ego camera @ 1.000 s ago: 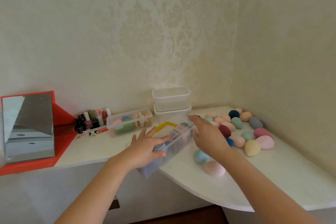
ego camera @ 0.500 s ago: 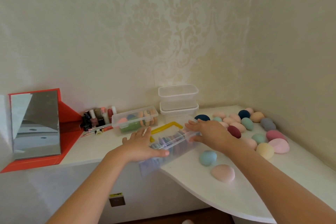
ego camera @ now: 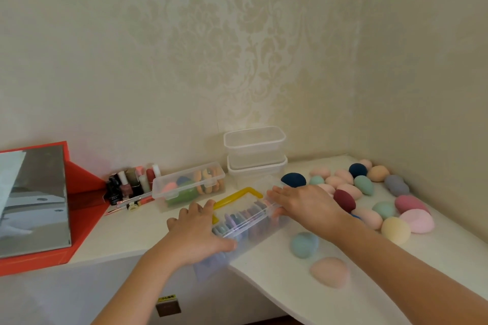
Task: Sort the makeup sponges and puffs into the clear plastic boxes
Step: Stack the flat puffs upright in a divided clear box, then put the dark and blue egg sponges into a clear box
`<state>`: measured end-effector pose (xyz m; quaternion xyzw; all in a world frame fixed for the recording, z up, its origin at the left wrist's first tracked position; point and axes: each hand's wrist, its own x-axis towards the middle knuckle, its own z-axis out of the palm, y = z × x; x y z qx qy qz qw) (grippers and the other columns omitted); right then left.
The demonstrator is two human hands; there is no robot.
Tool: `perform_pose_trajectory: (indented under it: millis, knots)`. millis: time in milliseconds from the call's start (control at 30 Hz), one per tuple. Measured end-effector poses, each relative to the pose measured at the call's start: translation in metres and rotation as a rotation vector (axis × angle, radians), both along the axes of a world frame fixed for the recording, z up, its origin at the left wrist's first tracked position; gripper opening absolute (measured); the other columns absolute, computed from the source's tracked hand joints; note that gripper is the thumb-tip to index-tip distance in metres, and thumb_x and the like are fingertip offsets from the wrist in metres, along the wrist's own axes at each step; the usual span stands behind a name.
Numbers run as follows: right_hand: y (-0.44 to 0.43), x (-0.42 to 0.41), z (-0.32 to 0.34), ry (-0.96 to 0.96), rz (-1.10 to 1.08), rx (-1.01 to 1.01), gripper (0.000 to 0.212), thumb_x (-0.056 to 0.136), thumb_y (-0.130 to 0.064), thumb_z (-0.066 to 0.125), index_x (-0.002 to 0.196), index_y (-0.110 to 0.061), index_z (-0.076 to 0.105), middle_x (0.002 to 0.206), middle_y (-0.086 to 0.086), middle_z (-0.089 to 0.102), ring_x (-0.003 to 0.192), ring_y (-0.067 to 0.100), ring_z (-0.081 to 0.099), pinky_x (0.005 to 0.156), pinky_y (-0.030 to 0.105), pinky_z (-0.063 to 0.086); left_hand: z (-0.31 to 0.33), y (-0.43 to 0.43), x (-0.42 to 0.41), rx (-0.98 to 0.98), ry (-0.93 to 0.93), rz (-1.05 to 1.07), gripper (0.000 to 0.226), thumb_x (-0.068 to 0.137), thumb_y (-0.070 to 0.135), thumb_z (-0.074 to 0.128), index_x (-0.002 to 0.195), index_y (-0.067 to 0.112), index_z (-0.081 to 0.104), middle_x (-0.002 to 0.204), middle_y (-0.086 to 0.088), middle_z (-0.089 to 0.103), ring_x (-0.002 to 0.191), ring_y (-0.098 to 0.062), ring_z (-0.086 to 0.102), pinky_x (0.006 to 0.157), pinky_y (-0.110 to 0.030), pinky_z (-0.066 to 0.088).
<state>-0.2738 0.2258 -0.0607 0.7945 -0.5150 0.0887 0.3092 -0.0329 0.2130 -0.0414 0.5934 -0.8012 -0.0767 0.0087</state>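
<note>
A long clear box [ego camera: 247, 229] packed with a row of coloured puffs lies on the white counter [ego camera: 277, 277], a yellow handle [ego camera: 237, 196] at its back. My left hand [ego camera: 196, 235] grips the near end and my right hand [ego camera: 303, 204] grips the far end. Its near end juts over the counter's edge. Several egg-shaped sponges [ego camera: 367, 185] in pink, teal, navy and maroon lie loose to the right. A teal sponge [ego camera: 303, 244] and a pink sponge [ego camera: 330, 272] lie nearest me. Another clear box [ego camera: 188, 186] behind holds puffs and sponges.
Two stacked clear boxes [ego camera: 254, 152] stand against the back wall. Nail polish bottles [ego camera: 132, 183] cluster at the left, beside a red-framed mirror [ego camera: 34, 203]. The walls meet in a corner at the right, and the counter's front edge curves inward.
Both hands have kept hold of the long box and settled it flatter on the counter. The view has shifted left and down slightly.
</note>
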Motion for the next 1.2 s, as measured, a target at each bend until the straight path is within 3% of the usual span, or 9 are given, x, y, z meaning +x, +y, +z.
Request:
perform_pose_trajectory:
  millis: [133, 233, 300, 400, 467, 533, 767, 1033, 1200]
  knots:
    - [-0.001, -0.002, 0.000, -0.155, -0.004, 0.079, 0.033, 0.083, -0.047, 0.048, 0.094, -0.025, 0.070, 0.073, -0.008, 0.067, 0.046, 0.011, 0.058, 0.036, 0.018, 0.025, -0.002, 0.002, -0.001, -0.041, -0.001, 0.001, 0.103, 0.072, 0.066, 0.056, 0.149, 0.022, 0.003, 0.152, -0.004, 0.019, 0.138, -0.024, 0.021, 0.107, -0.040, 0.024]
    - [0.002, -0.005, 0.004, -0.235, -0.032, 0.192, 0.043, 0.092, -0.051, 0.042, 0.126, -0.028, 0.055, 0.116, -0.002, 0.066, 0.091, 0.019, 0.067, 0.067, 0.029, 0.051, -0.003, 0.003, -0.001, -0.084, 0.005, 0.006, 0.104, 0.071, 0.067, 0.057, 0.149, 0.022, 0.006, 0.148, -0.003, 0.025, 0.134, -0.023, 0.026, 0.105, -0.039, 0.026]
    - [0.006, -0.008, 0.006, -0.241, -0.005, 0.181, 0.041, 0.094, -0.047, 0.047, 0.131, -0.030, 0.049, 0.124, -0.005, 0.062, 0.102, 0.018, 0.063, 0.066, 0.027, 0.047, -0.004, 0.007, -0.003, -0.148, -0.002, 0.004, 0.103, 0.069, 0.067, 0.057, 0.148, 0.022, 0.008, 0.141, -0.002, 0.031, 0.130, -0.022, 0.029, 0.103, -0.038, 0.028]
    - [0.016, -0.018, 0.014, -0.293, 0.095, 0.107, 0.033, 0.087, -0.037, 0.061, 0.119, -0.029, 0.061, 0.107, -0.014, 0.068, 0.089, 0.008, 0.066, 0.046, 0.010, 0.030, -0.009, 0.014, -0.004, -0.234, 0.024, 0.016, 0.102, 0.066, 0.065, 0.058, 0.146, 0.025, 0.010, 0.135, 0.000, 0.034, 0.125, -0.021, 0.032, 0.100, -0.037, 0.029]
    - [0.025, -0.029, 0.017, -0.445, 0.117, 0.129, 0.037, 0.089, -0.036, 0.060, 0.125, -0.028, 0.059, 0.118, -0.015, 0.065, 0.104, 0.005, 0.063, 0.067, 0.016, 0.049, -0.011, 0.018, 0.001, -0.204, 0.093, 0.070, 0.106, 0.061, 0.064, 0.063, 0.145, 0.028, 0.012, 0.134, 0.001, 0.036, 0.124, -0.021, 0.035, 0.099, -0.038, 0.031]
    - [0.036, -0.049, 0.019, -0.636, 0.021, 0.149, 0.040, 0.093, -0.035, 0.055, 0.133, -0.029, 0.052, 0.129, -0.015, 0.057, 0.119, 0.006, 0.054, 0.090, 0.018, 0.043, -0.008, 0.024, 0.006, -0.182, 0.145, 0.114, 0.108, 0.055, 0.063, 0.068, 0.144, 0.030, 0.016, 0.132, 0.002, 0.041, 0.121, -0.020, 0.039, 0.095, -0.038, 0.032]
    - [0.038, -0.138, -0.004, -0.947, -0.476, 0.090, 0.033, 0.093, -0.031, 0.055, 0.123, -0.020, 0.060, 0.112, 0.005, 0.067, 0.097, 0.024, 0.061, 0.075, 0.025, 0.039, 0.048, 0.026, -0.039, -0.282, 0.389, -0.065, 0.103, 0.036, 0.062, 0.066, 0.132, 0.037, 0.035, 0.122, 0.004, 0.049, 0.117, -0.021, 0.047, 0.099, -0.041, 0.039]
    - [0.041, -0.160, -0.031, -1.030, -0.532, 0.124, 0.030, 0.094, -0.039, 0.050, 0.117, -0.025, 0.063, 0.110, 0.001, 0.066, 0.091, 0.018, 0.061, 0.072, 0.027, 0.042, 0.107, -0.051, -0.212, -0.341, 0.176, -0.370, 0.107, 0.057, 0.049, 0.081, 0.143, 0.024, 0.023, 0.126, -0.007, 0.043, 0.117, -0.027, 0.041, 0.090, -0.032, 0.032]
    - [0.043, -0.165, -0.034, -1.096, -0.526, 0.107, 0.022, 0.094, -0.039, 0.051, 0.106, -0.027, 0.065, 0.061, -0.016, 0.047, 0.052, -0.002, 0.041, 0.048, 0.015, 0.029, 0.101, -0.101, -0.253, -0.577, 0.023, -0.339, 0.104, 0.057, 0.042, 0.081, 0.141, 0.017, 0.026, 0.127, -0.013, 0.040, 0.119, -0.031, 0.036, 0.100, -0.035, 0.023]
